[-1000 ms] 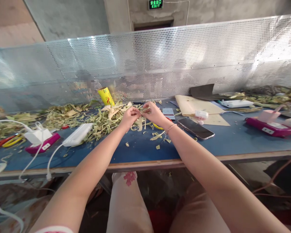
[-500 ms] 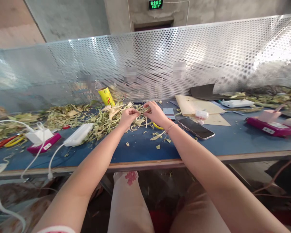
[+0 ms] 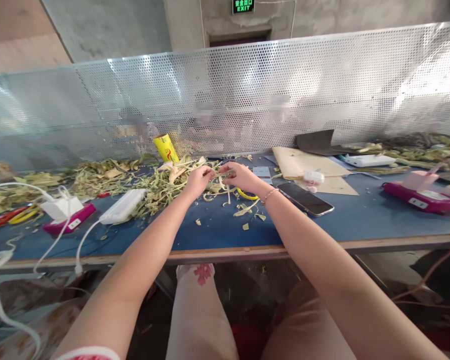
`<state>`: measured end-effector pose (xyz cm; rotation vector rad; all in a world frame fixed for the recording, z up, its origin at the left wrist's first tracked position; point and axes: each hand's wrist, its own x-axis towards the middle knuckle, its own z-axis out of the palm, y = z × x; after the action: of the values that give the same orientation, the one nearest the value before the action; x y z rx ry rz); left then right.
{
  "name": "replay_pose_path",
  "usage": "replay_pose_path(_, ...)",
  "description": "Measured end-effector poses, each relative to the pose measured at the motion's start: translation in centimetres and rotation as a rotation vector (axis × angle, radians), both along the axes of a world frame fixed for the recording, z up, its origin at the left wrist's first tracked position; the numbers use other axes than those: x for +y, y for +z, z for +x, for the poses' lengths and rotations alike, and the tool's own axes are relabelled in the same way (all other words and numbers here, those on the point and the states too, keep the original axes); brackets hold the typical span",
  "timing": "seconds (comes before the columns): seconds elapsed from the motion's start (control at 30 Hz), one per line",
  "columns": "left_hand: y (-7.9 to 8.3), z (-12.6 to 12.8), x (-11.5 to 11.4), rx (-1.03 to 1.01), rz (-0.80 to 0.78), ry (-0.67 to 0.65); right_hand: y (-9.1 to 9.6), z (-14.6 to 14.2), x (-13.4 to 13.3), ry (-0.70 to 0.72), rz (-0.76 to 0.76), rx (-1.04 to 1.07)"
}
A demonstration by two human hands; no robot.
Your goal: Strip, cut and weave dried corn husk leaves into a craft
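Over a heap of pale green dried plant strips [image 3: 163, 186] on the blue table, my left hand [image 3: 198, 182] is closed in a pinch, with a bit of dried strip at its fingertips. My right hand [image 3: 240, 178], facing it across a small gap, has its fingers curled around a thin pale strip [image 3: 221, 183]. The exact grip of both hands is partly hidden. Under my right wrist lies a yellow-handled tool [image 3: 247, 195], mostly covered. Small plant scraps [image 3: 245, 227] are scattered nearer the table edge.
A yellow cylinder [image 3: 166, 148] leans behind the heap. Right of my hands lie a phone [image 3: 305, 198], an earbud case [image 3: 314, 177] and cardboard [image 3: 296, 164]. A white power bank [image 3: 123, 206] and corded magenta box [image 3: 70, 220] sit left. A perforated metal screen [image 3: 240, 100] rises behind.
My fingertips have moved slightly apart; before, both hands met at one strip. The right hand has dropped a little. The camera view has shifted slightly.
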<state>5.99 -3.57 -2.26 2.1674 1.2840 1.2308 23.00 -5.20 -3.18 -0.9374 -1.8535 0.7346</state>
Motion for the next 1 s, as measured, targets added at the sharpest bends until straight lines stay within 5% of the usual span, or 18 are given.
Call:
replay_pose_path(0.5,-1.1,-0.1,0.5,0.011,0.031,0.096,0.6,0.0,-0.7,0.013,-0.026,-0.084)
replay_pose_path(1.0,-1.8,-1.0,2.0,-0.285,-0.092,0.245,-0.5,-0.3,-0.4,0.038,-0.039,-0.156)
